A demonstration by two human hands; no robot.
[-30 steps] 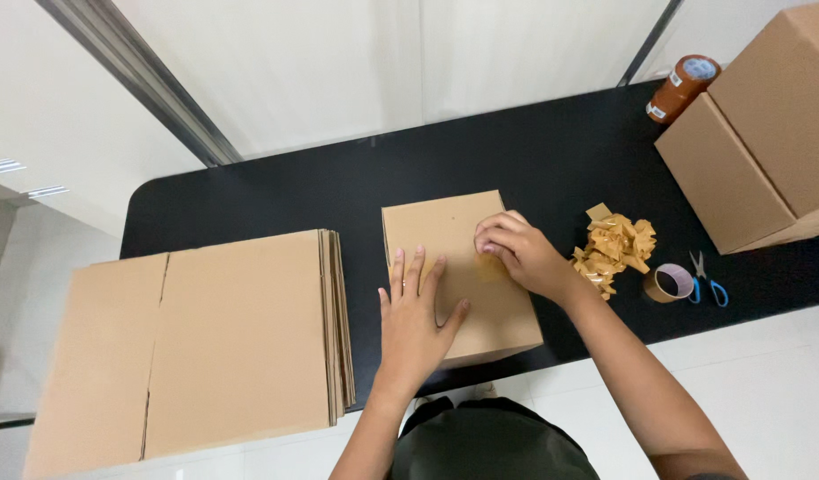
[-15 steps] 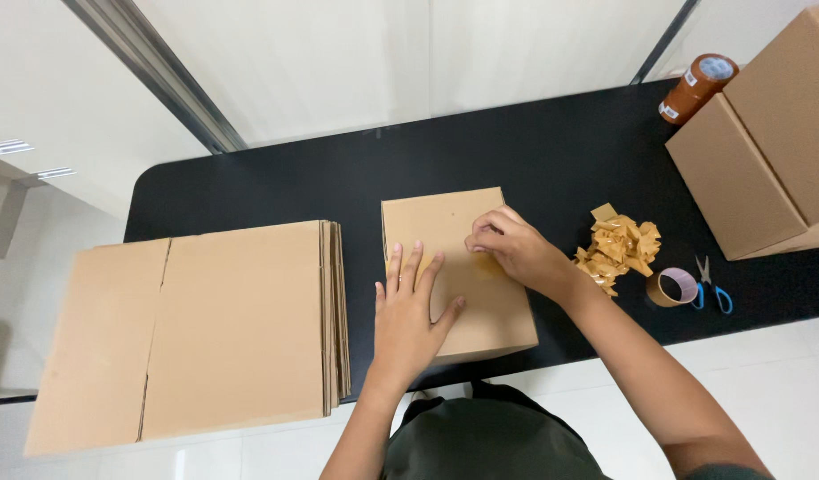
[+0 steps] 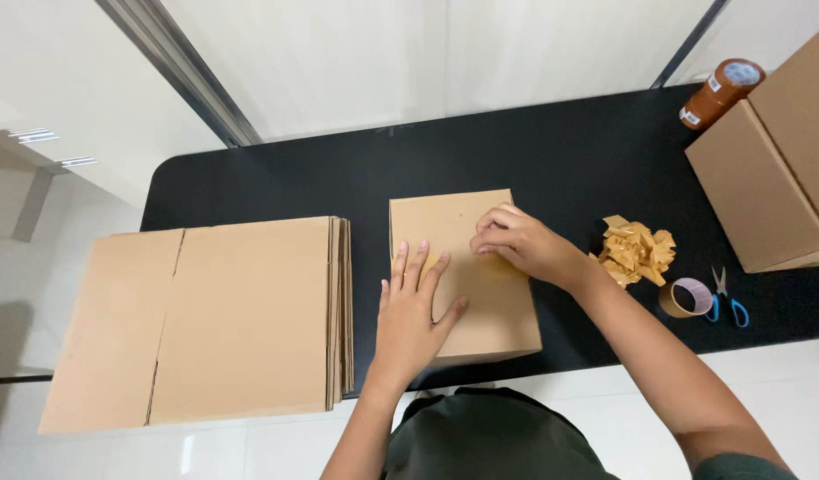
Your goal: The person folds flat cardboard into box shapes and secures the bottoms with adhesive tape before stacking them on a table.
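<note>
One stack of flat cardboard sheets (image 3: 223, 320) sat untouched at left. Small closed box (image 3: 463, 271) was mid-table; left hand (image 3: 414, 316) spread flat, pressing its top. Right hand (image 3: 516, 244) pinched at the seam, likely tape work unfinished. Crumpled tape scraps (image 3: 636, 252), tape roll (image 3: 691, 297), scissors (image 3: 727, 302) lay right.

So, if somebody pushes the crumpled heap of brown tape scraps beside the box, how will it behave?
The tape scraps look thin and crumpled, so probably very light and floppy. Being a loose heap on the smooth black table, they would likely slide and scatter rather than roll. Some pieces may stick together.
</note>
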